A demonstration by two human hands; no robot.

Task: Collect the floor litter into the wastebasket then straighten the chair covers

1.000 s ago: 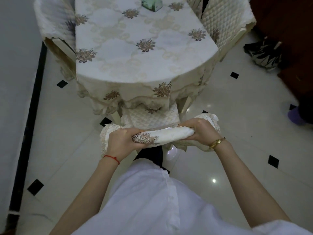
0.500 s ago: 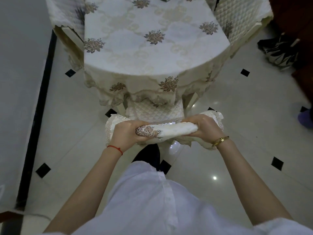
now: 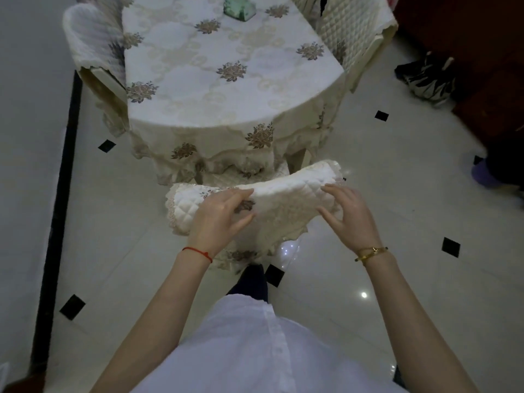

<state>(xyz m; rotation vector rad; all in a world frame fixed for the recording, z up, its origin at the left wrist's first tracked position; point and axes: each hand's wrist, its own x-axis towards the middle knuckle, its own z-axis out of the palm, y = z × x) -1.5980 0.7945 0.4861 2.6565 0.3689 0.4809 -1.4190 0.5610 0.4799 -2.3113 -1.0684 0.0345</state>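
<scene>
A cream quilted chair cover [image 3: 286, 194] with lace trim and a flower motif lies draped over the backrest of the near chair, which is tucked under the table. My left hand [image 3: 221, 214] lies on the cover's left part with fingers stretched out flat. My right hand [image 3: 347, 214] hovers over or touches the cover's right part, fingers spread and loosely bent, holding nothing. The chair's quilted seat [image 3: 226, 178] shows just beyond the cover. No litter or wastebasket is in view.
A table [image 3: 226, 80] under a flowered cloth stands ahead, with a green object [image 3: 239, 7] on it. Covered chairs stand at left [image 3: 93, 43] and right [image 3: 351, 32]. A black-and-white bag [image 3: 428, 78] and dark wood furniture [image 3: 467, 38] are at right on the glossy tiled floor.
Both hands were gripping the bunched top edge of the cover; they have let go and opened, and the cover now lies spread over the backrest.
</scene>
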